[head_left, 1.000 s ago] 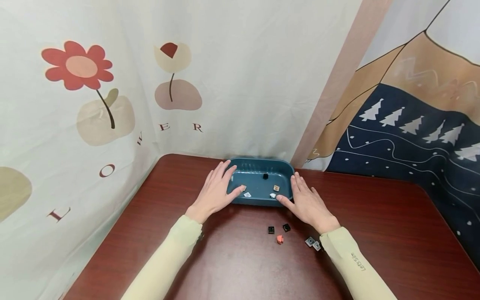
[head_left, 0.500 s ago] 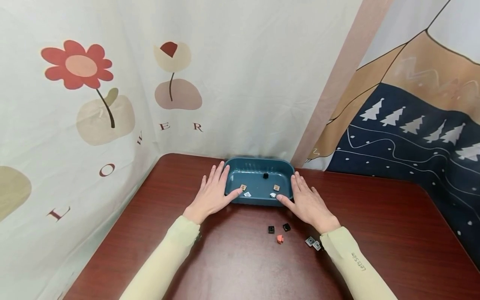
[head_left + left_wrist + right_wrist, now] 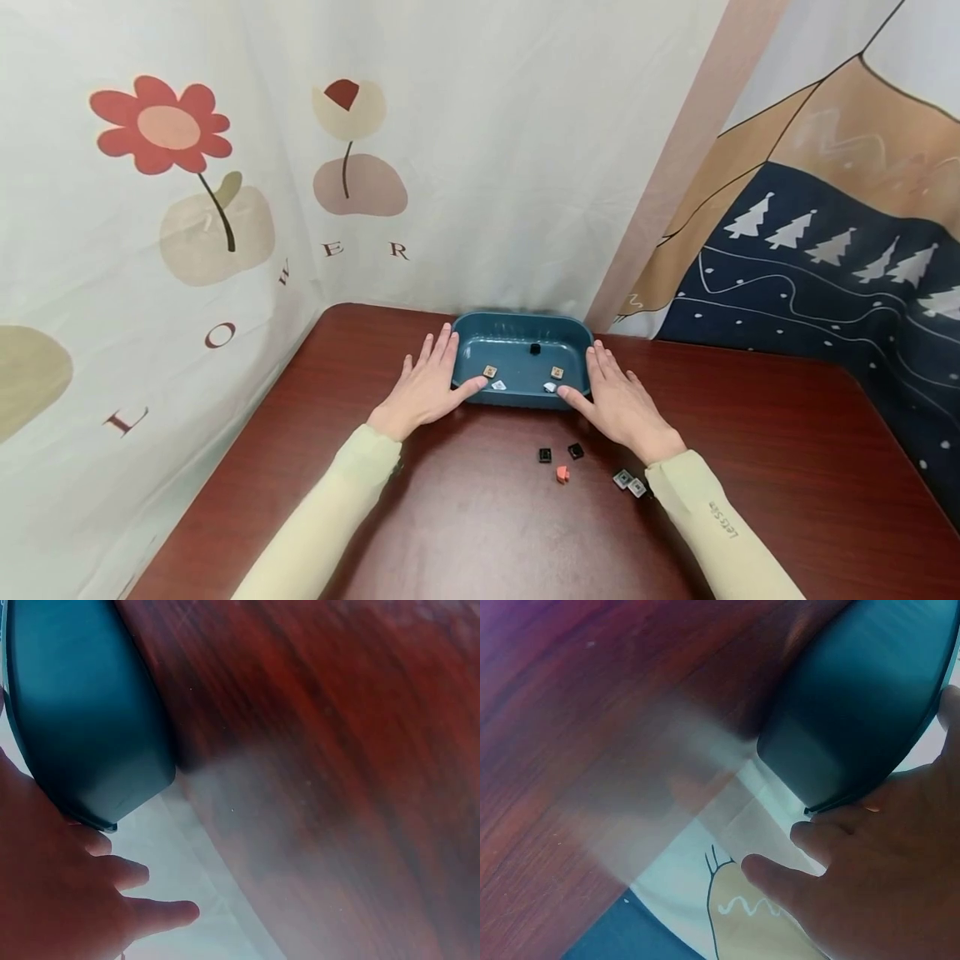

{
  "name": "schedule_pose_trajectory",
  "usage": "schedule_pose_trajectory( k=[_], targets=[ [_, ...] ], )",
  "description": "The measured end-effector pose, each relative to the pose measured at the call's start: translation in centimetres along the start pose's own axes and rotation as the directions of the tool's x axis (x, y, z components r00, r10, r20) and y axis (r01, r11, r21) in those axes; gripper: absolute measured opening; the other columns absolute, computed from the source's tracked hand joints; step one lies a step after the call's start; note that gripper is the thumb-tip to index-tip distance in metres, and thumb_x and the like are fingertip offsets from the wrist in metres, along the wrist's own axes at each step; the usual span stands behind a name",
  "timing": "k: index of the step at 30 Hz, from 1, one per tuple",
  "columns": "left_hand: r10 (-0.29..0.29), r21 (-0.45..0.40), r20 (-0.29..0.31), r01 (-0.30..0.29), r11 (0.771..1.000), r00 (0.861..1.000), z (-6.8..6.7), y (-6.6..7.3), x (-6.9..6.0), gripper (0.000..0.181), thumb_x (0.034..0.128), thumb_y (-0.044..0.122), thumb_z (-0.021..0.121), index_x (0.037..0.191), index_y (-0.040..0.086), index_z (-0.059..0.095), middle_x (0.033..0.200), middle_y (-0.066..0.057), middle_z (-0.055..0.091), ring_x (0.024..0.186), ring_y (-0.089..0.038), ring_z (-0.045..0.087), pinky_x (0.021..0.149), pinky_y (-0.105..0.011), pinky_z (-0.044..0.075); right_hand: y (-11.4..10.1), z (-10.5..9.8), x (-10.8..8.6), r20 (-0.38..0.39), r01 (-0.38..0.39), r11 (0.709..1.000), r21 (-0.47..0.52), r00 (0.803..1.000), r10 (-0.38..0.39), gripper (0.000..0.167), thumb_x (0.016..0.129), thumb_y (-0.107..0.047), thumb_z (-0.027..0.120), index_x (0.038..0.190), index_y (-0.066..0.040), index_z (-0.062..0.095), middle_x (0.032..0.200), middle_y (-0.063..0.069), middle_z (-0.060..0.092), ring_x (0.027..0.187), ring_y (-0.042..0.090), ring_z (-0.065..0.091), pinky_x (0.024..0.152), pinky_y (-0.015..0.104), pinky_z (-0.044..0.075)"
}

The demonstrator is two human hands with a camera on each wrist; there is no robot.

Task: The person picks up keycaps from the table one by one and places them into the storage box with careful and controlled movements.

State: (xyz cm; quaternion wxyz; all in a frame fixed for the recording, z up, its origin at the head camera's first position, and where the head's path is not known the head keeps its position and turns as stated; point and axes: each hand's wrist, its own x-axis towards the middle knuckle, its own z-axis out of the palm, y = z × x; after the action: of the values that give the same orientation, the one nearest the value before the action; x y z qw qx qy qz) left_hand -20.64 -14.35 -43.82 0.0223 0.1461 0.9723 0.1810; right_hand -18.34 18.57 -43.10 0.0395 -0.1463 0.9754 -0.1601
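Observation:
A teal tray stands at the back of the table, with several small pieces inside, among them a black piece and a tan piece. My left hand rests against its left end, fingers straight, thumb at the front rim. At the right end my right hand touches the tray the same way. In the left wrist view the left hand lies along the tray's edge; the right wrist view shows the right hand beside the tray.
In front of the tray on the brown table lie two black pieces, an orange piece and two grey pieces, near the right sleeve. A printed curtain hangs directly behind the table.
My left hand has drawn back from over the tray's left rim to its outer side, its fingers closer together. The right hand stays at the right end. The head view has shifted slightly.

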Motion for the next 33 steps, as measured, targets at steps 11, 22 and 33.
schedule_pose_trajectory(
  k=[11,22,33],
  targets=[
    [-0.003,0.000,0.039,0.003,1.000,0.999,0.2,0.5,0.2,0.114,0.0916,0.085,0.039,0.167,0.007,0.004,0.174,-0.007,-0.003,0.159,-0.036,0.008,0.119,-0.070,0.015,0.9,-0.3,-0.8,-0.014,0.001,1.000,0.015,1.000,-0.001,0.102,0.100,-0.074,0.040,0.163,0.004,0.018,0.171,0.021,0.012,0.157,0.041,0.014,0.119,0.067,0.020],
    [0.000,-0.010,0.033,0.000,1.000,0.999,0.2,0.5,0.2,0.112,0.0926,0.082,0.043,0.167,0.007,0.007,0.174,-0.007,-0.001,0.158,-0.036,0.011,0.118,-0.070,0.018,3.0,-2.4,-4.5,-0.084,-0.004,1.000,-0.005,0.996,0.004,0.101,0.099,-0.072,0.046,0.160,0.005,0.028,0.167,0.024,0.026,0.153,0.044,0.024,0.118,0.065,0.025],
    [0.009,0.002,0.037,-0.009,1.000,0.999,0.3,0.6,0.5,0.116,0.0901,0.086,0.040,0.166,0.005,0.008,0.174,-0.009,0.000,0.158,-0.037,0.014,0.117,-0.070,0.021,3.0,-2.0,-9.2,-0.087,0.017,1.000,-0.026,0.996,-0.019,0.098,0.095,-0.078,0.047,0.149,0.004,0.052,0.147,0.025,0.055,0.132,0.043,0.056,0.103,0.059,0.047]
  ],
)
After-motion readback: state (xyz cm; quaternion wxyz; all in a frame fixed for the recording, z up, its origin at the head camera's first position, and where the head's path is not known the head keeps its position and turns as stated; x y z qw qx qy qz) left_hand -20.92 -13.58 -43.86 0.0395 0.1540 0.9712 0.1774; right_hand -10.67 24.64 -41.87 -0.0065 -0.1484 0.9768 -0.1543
